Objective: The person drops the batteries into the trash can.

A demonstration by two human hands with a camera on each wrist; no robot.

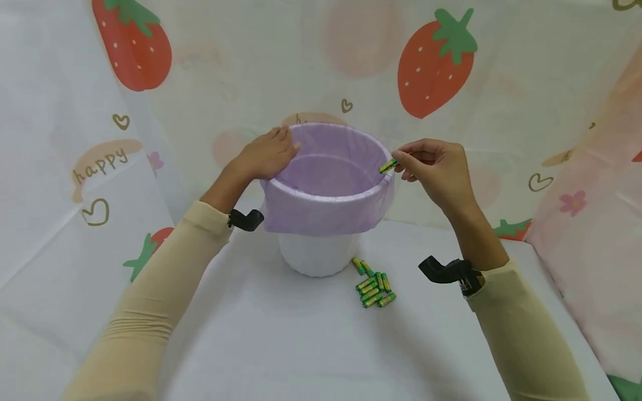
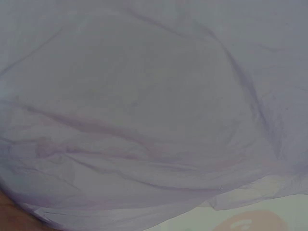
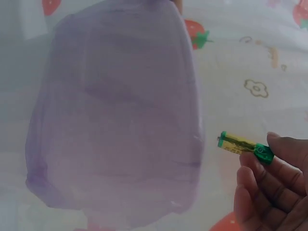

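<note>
A white bin (image 1: 318, 256) lined with a purple bag (image 1: 321, 214) stands on the white table, the bag folded down over its rim. My left hand (image 1: 268, 153) rests on the left side of the rim, fingers over the edge. In the left wrist view the bag (image 2: 144, 96) fills nearly everything. At the right of the rim, my right hand (image 1: 433, 167) pinches a green and yellow battery (image 3: 240, 143) between thumb and fingers. In the head view, the battery's free end overlaps the rim. Several like batteries (image 1: 371, 292) lie on the table in front of the bin.
A cloth backdrop (image 1: 241, 67) printed with strawberries and hearts hangs behind the bin. More printed cloth (image 1: 592, 223) borders the table on the right. Black wrist cameras (image 1: 448, 271) sit on both sleeves.
</note>
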